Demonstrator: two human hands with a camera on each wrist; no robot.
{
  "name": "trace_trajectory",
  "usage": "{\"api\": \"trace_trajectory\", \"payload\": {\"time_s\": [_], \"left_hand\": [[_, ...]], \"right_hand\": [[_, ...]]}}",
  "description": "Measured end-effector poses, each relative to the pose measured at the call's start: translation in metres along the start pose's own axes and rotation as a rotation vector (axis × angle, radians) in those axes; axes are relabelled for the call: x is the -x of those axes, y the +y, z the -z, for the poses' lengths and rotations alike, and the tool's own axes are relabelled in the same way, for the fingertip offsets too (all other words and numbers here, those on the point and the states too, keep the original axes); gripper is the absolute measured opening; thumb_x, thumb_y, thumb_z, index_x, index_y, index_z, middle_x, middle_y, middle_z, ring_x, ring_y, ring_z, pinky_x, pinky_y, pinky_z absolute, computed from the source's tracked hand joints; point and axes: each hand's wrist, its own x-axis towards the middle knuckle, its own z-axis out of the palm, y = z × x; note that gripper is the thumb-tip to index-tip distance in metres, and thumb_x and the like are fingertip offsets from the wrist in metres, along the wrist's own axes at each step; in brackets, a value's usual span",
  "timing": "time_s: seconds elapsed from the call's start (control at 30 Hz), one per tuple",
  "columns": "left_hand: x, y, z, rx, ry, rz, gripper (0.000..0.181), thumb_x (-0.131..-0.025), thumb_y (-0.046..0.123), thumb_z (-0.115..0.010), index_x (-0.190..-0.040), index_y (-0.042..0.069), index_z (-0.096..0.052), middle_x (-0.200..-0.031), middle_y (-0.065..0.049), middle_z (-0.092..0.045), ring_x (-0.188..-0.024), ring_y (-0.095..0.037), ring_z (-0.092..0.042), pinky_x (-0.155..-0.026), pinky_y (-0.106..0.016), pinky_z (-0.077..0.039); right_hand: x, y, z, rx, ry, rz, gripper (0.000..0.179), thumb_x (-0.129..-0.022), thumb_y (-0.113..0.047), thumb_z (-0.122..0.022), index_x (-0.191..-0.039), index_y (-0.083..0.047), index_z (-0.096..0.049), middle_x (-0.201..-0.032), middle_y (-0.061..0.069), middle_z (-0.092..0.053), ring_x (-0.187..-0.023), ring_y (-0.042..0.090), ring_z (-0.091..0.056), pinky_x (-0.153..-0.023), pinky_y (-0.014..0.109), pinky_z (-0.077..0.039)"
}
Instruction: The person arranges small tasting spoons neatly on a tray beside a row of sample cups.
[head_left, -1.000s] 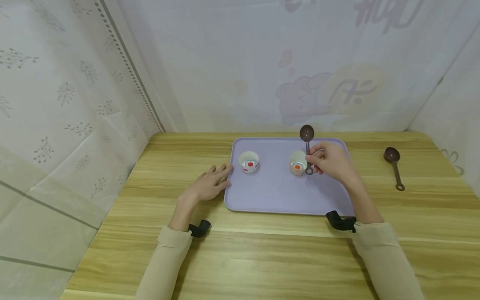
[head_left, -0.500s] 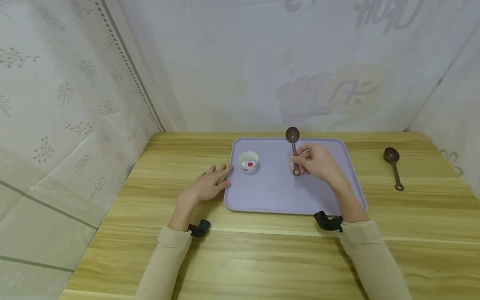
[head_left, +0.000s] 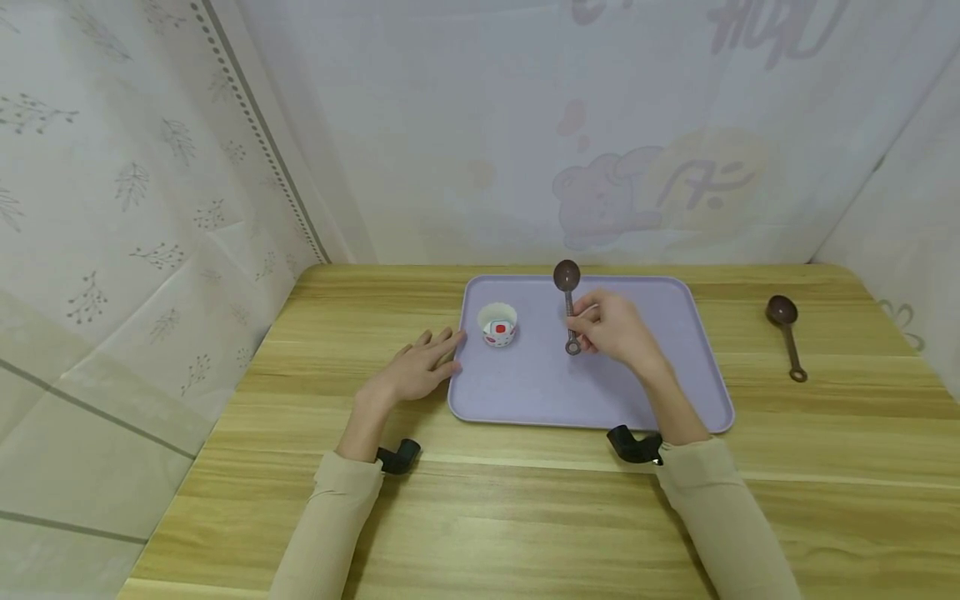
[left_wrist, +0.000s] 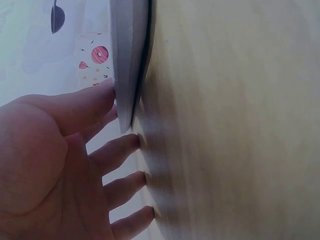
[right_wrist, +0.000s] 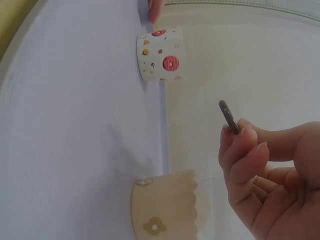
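Observation:
My right hand [head_left: 617,332] pinches the handle of a dark brown measuring spoon [head_left: 567,277] above the tray, its bowl pointing to the back. In the right wrist view only the handle end [right_wrist: 228,117] shows. A white paper baking cup [head_left: 498,324] with doughnut prints stands on the tray's left, a red-marked piece inside. A tan baking cup [right_wrist: 165,210] stands below my right hand, which hides it in the head view. My left hand [head_left: 411,372] lies at the left edge of the lilac tray [head_left: 525,392], thumb touching the rim, other fingertips on the table.
A second brown measuring spoon [head_left: 783,317] lies on the wooden table [head_left: 510,517], right of the tray. Patterned cloth [head_left: 450,150] hangs behind the table, with more cloth at the left and right sides.
My right hand has carried the spoon leftward, from right of the tan cup past it toward the doughnut-print cup. The tan cup is now covered by the hand. My left hand has stayed still.

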Motion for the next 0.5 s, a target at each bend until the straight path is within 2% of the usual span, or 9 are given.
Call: {"api": "trace_trajectory", "payload": {"time_s": [0.27, 0.5], "left_hand": [[0.0, -0.001, -0.001, -0.005, 0.004, -0.004, 0.058, -0.108, 0.031, -0.047, -0.161, 0.015, -0.028, -0.165, -0.017, -0.02, -0.151, -0.047, -0.009, -0.119, -0.066, -0.008], [0.001, 0.0, 0.0, 0.002, 0.002, 0.001, 0.058, -0.108, 0.031, -0.047, -0.161, 0.016, -0.028, -0.166, -0.016, -0.019, -0.151, -0.046, -0.008, -0.119, -0.065, -0.008]], "right_hand": [[-0.005, -0.002, -0.013, -0.02, 0.001, 0.003, 0.022, -0.097, -0.01, -0.067, -0.111, 0.006, -0.06, -0.076, 0.01, -0.071, -0.06, 0.02, -0.065, -0.054, 0.024, -0.052], [-0.007, -0.004, -0.02, -0.038, -0.014, -0.033, 0.023, -0.098, -0.012, -0.067, -0.112, 0.005, -0.059, -0.076, 0.01, -0.071, -0.07, 0.039, -0.068, -0.052, 0.024, -0.05]]}}
